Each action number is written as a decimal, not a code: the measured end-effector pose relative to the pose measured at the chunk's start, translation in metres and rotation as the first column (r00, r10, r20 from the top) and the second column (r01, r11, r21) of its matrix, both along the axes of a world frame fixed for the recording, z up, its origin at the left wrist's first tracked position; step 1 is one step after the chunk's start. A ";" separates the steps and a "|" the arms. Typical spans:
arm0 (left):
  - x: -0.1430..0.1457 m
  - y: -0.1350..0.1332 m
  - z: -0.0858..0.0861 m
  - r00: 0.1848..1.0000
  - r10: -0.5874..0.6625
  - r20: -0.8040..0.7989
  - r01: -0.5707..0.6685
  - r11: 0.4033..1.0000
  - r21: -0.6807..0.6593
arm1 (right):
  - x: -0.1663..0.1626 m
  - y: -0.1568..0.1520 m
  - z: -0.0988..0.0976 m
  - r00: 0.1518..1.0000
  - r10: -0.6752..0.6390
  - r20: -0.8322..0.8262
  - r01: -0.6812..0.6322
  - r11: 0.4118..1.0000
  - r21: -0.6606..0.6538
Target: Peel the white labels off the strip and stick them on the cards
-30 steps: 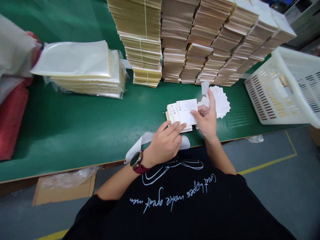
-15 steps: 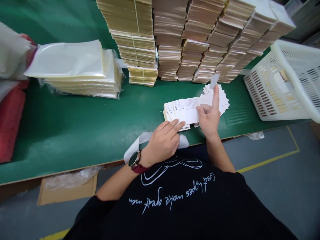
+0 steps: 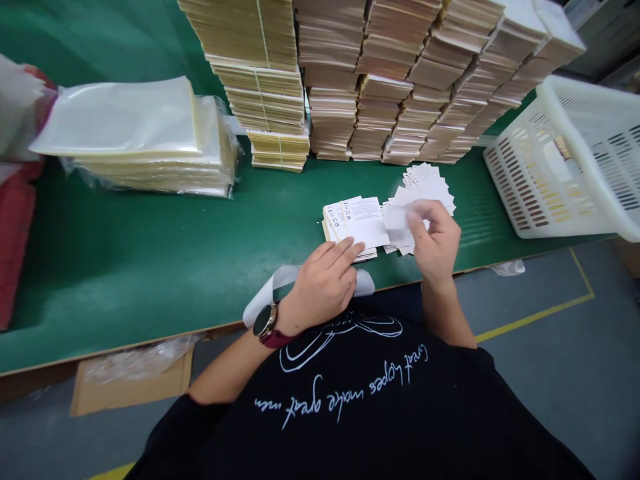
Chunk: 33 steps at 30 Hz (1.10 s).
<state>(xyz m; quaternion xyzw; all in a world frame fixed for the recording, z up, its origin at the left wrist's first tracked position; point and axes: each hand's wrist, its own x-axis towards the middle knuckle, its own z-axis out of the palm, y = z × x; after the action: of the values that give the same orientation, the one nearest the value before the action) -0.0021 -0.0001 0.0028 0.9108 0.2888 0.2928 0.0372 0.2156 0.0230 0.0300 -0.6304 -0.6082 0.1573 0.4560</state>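
My left hand [image 3: 327, 283] lies with its fingers stretched out over the near edge of a small stack of printed white cards [image 3: 365, 217]. Just to the right, my right hand [image 3: 437, 240] pinches a white card [image 3: 399, 225] between thumb and fingers. The held card meets the right end of the stack; whether it touches cannot be made out. Behind and under that hand spreads a fanned pile of white cards [image 3: 425, 180], partly covered by it.
Tall stacks of cut paper [image 3: 330, 120] line the back of the green table [image 3: 175, 260]. Clear bags [image 3: 140, 127] lie at left. On the right stands a white slatted basket [image 3: 530, 180]. A curled white strip [image 3: 263, 300] rests by the front edge.
My right hand has drawn back toward me and slightly right, its raised index finger now bent, with a white card in the pinch. My left hand has stayed on the stack.
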 end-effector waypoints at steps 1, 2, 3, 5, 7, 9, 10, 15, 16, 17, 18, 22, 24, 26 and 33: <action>0.000 0.000 0.000 1.000 0.000 0.004 0.000 1.000 -0.004 | -0.006 0.001 -0.003 0.993 0.038 -0.110 -0.044 0.998 -0.052; 0.000 0.000 0.000 1.000 0.000 0.006 0.000 1.000 -0.009 | -0.010 0.003 -0.006 0.978 0.058 -0.202 -0.080 0.991 -0.105; 0.000 0.000 0.000 1.000 0.000 0.006 0.000 1.000 -0.014 | -0.014 0.005 -0.009 0.961 0.063 -0.270 -0.107 0.983 -0.152; 0.000 0.000 0.000 1.000 0.001 0.006 -0.001 1.000 -0.024 | -0.019 0.010 -0.014 0.935 0.057 -0.350 -0.137 0.969 -0.207; 0.000 -0.001 0.000 1.000 0.001 0.005 0.000 1.000 -0.030 | -0.022 0.014 -0.015 0.922 0.067 -0.382 -0.161 0.962 -0.222; 0.000 -0.001 0.001 1.000 0.005 0.012 -0.005 1.000 -0.024 | -0.024 0.016 -0.014 0.916 0.084 -0.391 -0.184 0.956 -0.227; 0.000 -0.001 0.001 1.000 0.009 0.017 -0.009 1.000 -0.018 | -0.025 0.017 -0.013 0.916 0.089 -0.392 -0.191 0.955 -0.229; 0.000 0.000 0.001 0.998 0.028 0.051 -0.028 1.000 0.005 | -0.025 0.017 -0.011 0.927 0.067 -0.369 -0.168 0.954 -0.249; 0.000 0.000 0.000 0.998 0.030 0.058 -0.030 1.000 0.006 | -0.025 0.017 -0.011 0.930 0.064 -0.362 -0.163 0.954 -0.251; 0.000 0.000 0.000 0.998 0.031 0.063 -0.031 0.999 0.008 | -0.025 0.017 -0.011 0.932 0.064 -0.357 -0.162 0.955 -0.250; 0.000 0.000 -0.001 0.997 0.029 0.066 -0.030 1.000 0.010 | -0.025 0.017 -0.011 0.933 0.067 -0.354 -0.162 0.956 -0.246; 0.000 0.000 0.000 0.999 0.015 0.044 -0.015 1.000 -0.006 | -0.027 0.018 -0.011 0.942 0.080 -0.326 -0.166 0.955 -0.245; 0.000 0.000 0.002 1.000 0.008 0.014 -0.008 1.000 -0.019 | -0.027 0.017 -0.012 0.950 0.086 -0.301 -0.164 0.956 -0.245; 0.001 0.000 0.003 1.000 0.006 -0.016 -0.006 1.000 -0.018 | -0.028 0.017 -0.012 0.960 0.091 -0.266 -0.158 0.957 -0.242; 0.002 0.002 0.004 0.999 0.015 -0.033 -0.015 1.000 0.005 | -0.040 0.012 -0.008 0.927 0.080 0.367 -0.011 0.983 -0.186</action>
<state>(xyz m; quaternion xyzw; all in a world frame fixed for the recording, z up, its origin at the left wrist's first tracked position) -0.0004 0.0016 0.0067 0.9134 0.2952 0.2789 0.0281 0.1752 0.0353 0.0221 -0.6730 -0.6816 0.0996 0.2693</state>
